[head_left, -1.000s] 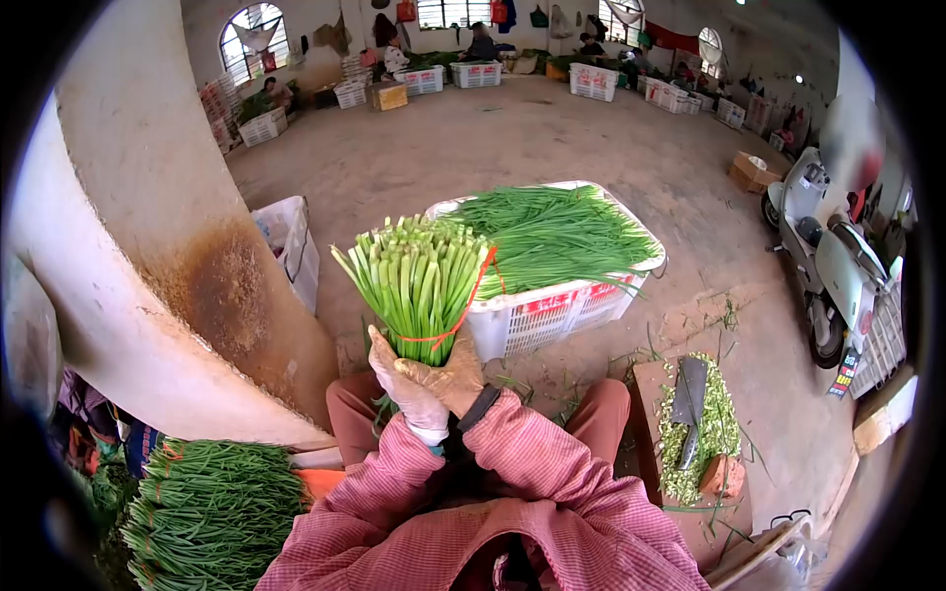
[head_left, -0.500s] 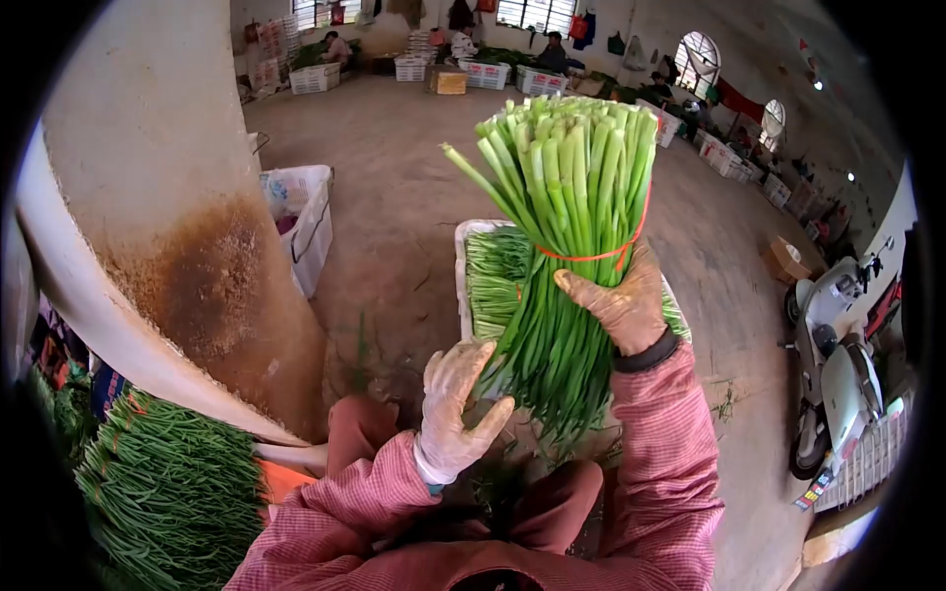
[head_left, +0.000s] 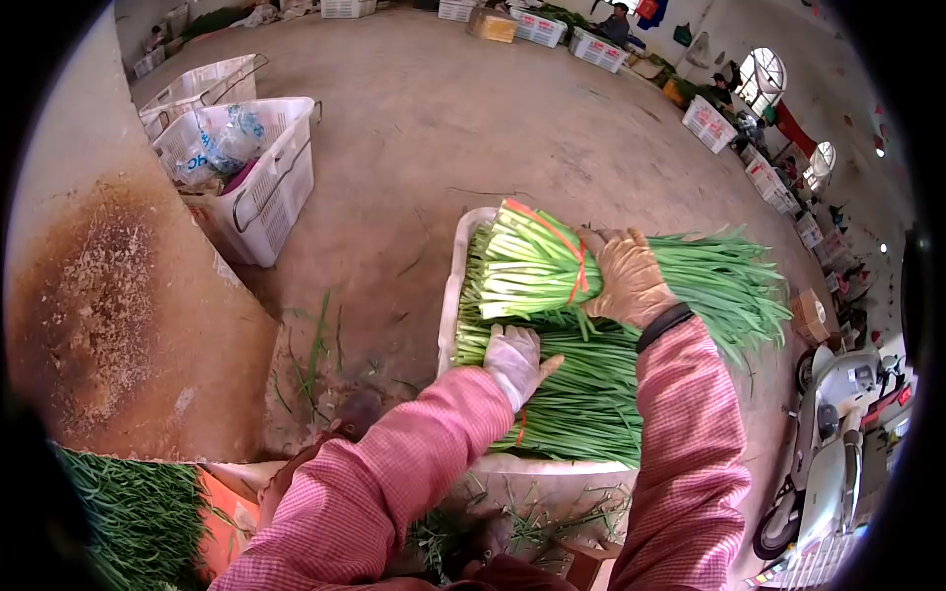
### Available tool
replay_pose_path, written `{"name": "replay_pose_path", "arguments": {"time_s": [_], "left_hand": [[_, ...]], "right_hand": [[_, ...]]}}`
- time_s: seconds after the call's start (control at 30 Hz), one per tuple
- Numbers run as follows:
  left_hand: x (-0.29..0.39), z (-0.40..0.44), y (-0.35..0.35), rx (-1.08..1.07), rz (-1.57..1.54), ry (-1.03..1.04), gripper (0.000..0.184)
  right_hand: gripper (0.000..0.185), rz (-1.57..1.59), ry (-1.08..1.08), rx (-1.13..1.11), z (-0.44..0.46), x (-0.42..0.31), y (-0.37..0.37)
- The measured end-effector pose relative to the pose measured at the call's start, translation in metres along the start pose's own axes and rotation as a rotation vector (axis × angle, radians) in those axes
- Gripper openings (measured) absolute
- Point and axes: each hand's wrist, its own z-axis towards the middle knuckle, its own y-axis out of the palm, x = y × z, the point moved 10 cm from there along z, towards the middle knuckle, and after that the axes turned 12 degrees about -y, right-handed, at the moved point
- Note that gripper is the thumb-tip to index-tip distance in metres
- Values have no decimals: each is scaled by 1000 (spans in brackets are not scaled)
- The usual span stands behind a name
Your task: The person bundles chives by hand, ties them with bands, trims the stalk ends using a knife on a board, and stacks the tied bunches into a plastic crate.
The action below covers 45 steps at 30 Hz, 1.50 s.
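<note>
A thick bunch of garlic chives (head_left: 532, 261), bound with a red band, lies on its side over the far part of the white crate (head_left: 450, 315). Its pale cut ends face left and its green leaves spread right past the rim. My right hand (head_left: 631, 281), in a tan glove, grips this bunch just right of the band. My left hand (head_left: 515, 364), in a whitish glove, rests with thumb apart on the chives (head_left: 581, 394) lying in the near part of the crate. Another red band shows there close to the near rim.
A pillar (head_left: 118, 325) with a brown stain stands at left. Behind it is a white basket (head_left: 281, 197) holding plastic bags. More chives (head_left: 128, 512) lie at lower left beside an orange sheet (head_left: 222, 532). A scooter (head_left: 828, 453) is parked at right. Co-workers sit along the far walls.
The bunch has gone from upright in the air to lying across the crate, its cut ends turned left. My left hand has moved forward onto the chives. The view has tilted down.
</note>
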Motion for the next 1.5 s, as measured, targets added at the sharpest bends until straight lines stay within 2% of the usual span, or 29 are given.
{"name": "replay_pose_path", "arguments": {"time_s": [0.03,0.07,0.1,0.13,0.2,0.3,0.33,0.43,0.47,0.5,0.53,0.57,0.6,0.63,0.73,0.77,0.83,0.9,0.97,1.1,1.13,1.2,1.23,1.3,1.37,1.4,1.43,1.47,1.5], "left_hand": [[2,-10,5,109,39,8,68],[3,-19,-4,387,26,15,65],[-1,-13,8,179,-44,-11,64],[-1,-14,5,207,-38,8,63],[-1,-15,-3,310,-34,28,60],[1,-21,-10,327,-40,46,59],[0,-27,-17,387,-67,89,55],[-20,-16,-78,144,-649,199,34],[-27,5,-95,237,-646,216,30],[-33,31,-107,334,-650,238,26],[-35,54,-113,612,-596,367,39],[-36,86,-96,491,-519,417,47],[-47,116,-53,-8,-427,170,58],[-55,119,-26,-209,-125,80,63],[-57,120,-16,-103,-20,4,58],[-54,121,-16,-53,16,-8,56],[-41,130,-7,68,182,177,36],[-43,127,-9,34,165,140,39],[-52,138,8,-10,234,67,27],[-55,137,-1,228,238,127,28],[-55,133,-9,74,280,-39,34],[-11,107,-49,713,238,302,40],[-2,110,-47,497,357,183,50],[13,144,-10,344,145,266,51],[35,153,17,240,99,78,55],[50,126,17,416,125,32,56],[61,100,4,606,145,-7,56],[58,104,3,457,78,-54,57],[58,106,1,449,47,-14,57]], "right_hand": [[93,116,-51,-34,18,-9,38],[91,411,-80,-87,38,-16,94],[89,705,-114,-148,48,-26,137],[87,844,-116,-148,51,-27,144],[88,913,-166,-118,60,-21,146],[89,1069,-195,-123,58,-19,154],[89,1005,-174,-129,57,-16,150],[87,824,-257,-13,65,-18,147],[89,951,-324,-107,69,-23,159],[95,727,-136,-308,59,-15,162],[98,648,-89,-226,54,-11,152],[102,564,-44,-146,46,-4,144],[103,598,38,-137,37,5,145],[92,615,41,12,28,13,141],[67,513,118,270,13,27,167],[63,533,146,281,13,27,169],[61,562,141,328,15,31,168],[60,587,123,391,16,30,174],[61,604,135,319,23,27,181],[64,542,167,181,24,25,181],[65,524,189,179,19,27,173],[65,561,227,259,9,33,160],[64,621,242,340,1,38,150],[51,465,279,487,-17,52,134],[47,478,383,622,-45,75,149],[45,645,483,616,-59,88,190],[45,644,492,613,-59,92,200],[44,705,486,625,-58,98,205],[42,780,481,628,-59,97,215]]}}
